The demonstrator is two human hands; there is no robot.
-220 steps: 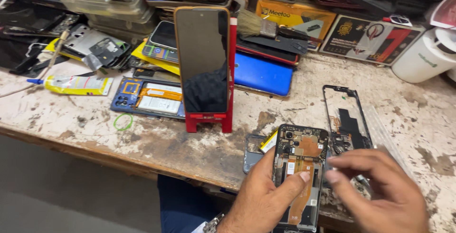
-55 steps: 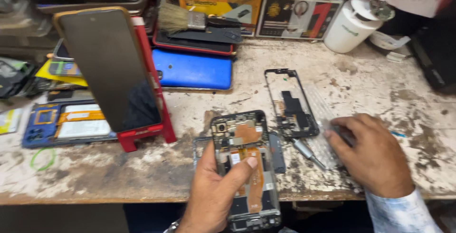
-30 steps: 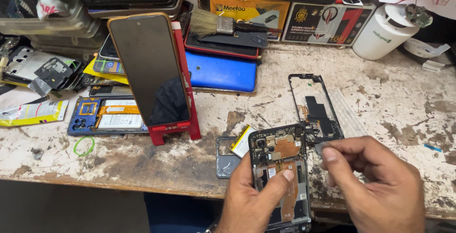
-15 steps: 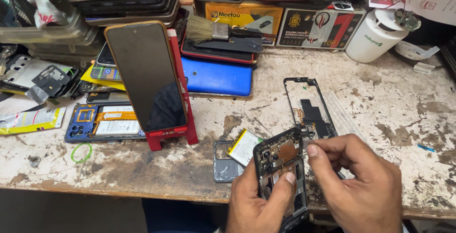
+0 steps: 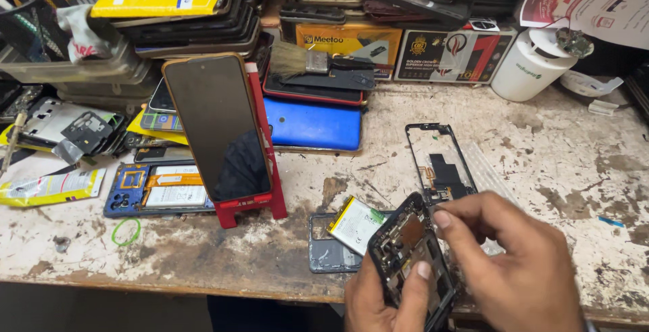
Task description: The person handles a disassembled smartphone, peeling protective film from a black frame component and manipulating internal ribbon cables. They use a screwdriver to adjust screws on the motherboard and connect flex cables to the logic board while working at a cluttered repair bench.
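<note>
So you've got the opened phone up off the bench, tilted, at the bottom edge of the view, just in front of the table's near edge. Your left hand is wrapped around it from below, thumb pressed on the exposed board side, so that one's clearly gripping the phone. Your right hand comes in from the right with the fingers curled, thumb and forefinger tips pinched together right at the phone's upper right edge. Can't tell if there's anything tiny between them, it's too small to see.

Right behind the phone there's a loose battery lying on a grey back cover, and a bare black phone frame lies flat a bit further back. To the left a phone with a dark screen leans upright in a red stand, with a blue opened phone flat beside it and a green rubber band near that. A blue case, a brush and a white tub sit toward the back of the scuffed worktable.
</note>
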